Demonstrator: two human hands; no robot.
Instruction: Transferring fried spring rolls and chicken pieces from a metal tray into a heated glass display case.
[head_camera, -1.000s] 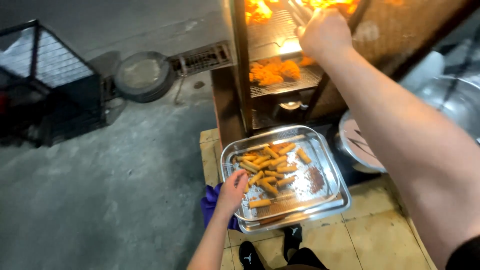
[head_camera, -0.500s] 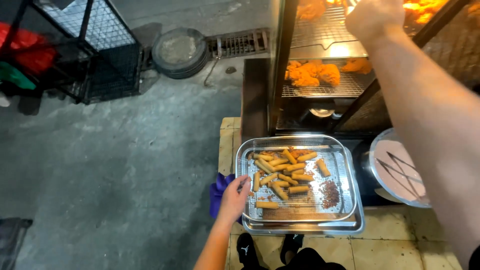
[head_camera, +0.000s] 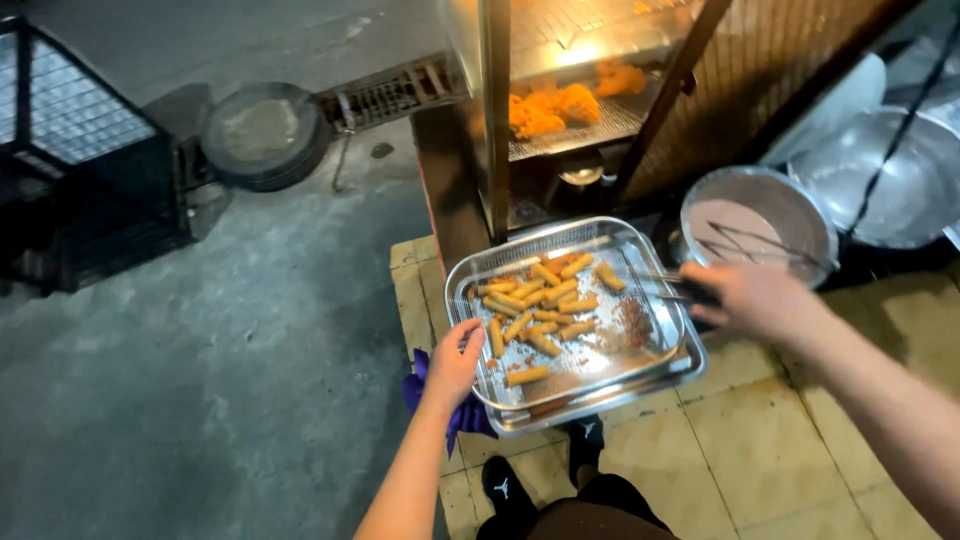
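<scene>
I am holding a shiny metal tray (head_camera: 655, 365) out in front of me, above a tiled floor (head_camera: 760, 450) and my own black shoes (head_camera: 505, 490). The tray's near rim hangs over the tiles with nothing under it; its far rim sits close to the metal post (head_camera: 495, 120) of a glass-fronted warming cabinet (head_camera: 590, 60), where orange fried pieces (head_camera: 555, 105) lie on a wire shelf. To my left the ground drops to bare grey concrete (head_camera: 200, 380), wide and open as far as a black wire crate (head_camera: 80, 170) and a round dark tyre-like disc (head_camera: 262, 135). To my right the room is tighter: a round metal bowl (head_camera: 760, 220) stands just beyond the tray's right rim, with bigger metal basins (head_camera: 890, 190) behind it.

My left hand (head_camera: 452, 362) grips the tray's left rim, fingers (head_camera: 470, 332) curled over the edge and closed on it, with a purple cloth (head_camera: 440, 400) bunched under the palm. My right hand (head_camera: 752, 298) is at the tray's right side, fingers wrapped shut around the dark handle of a pair of metal tongs (head_camera: 665, 288) whose tips point in over the tray. Golden fried sticks (head_camera: 540, 305) lie scattered across the tray's left and middle, with a patch of brown crumbs (head_camera: 632, 322) beside them towards the right.
</scene>
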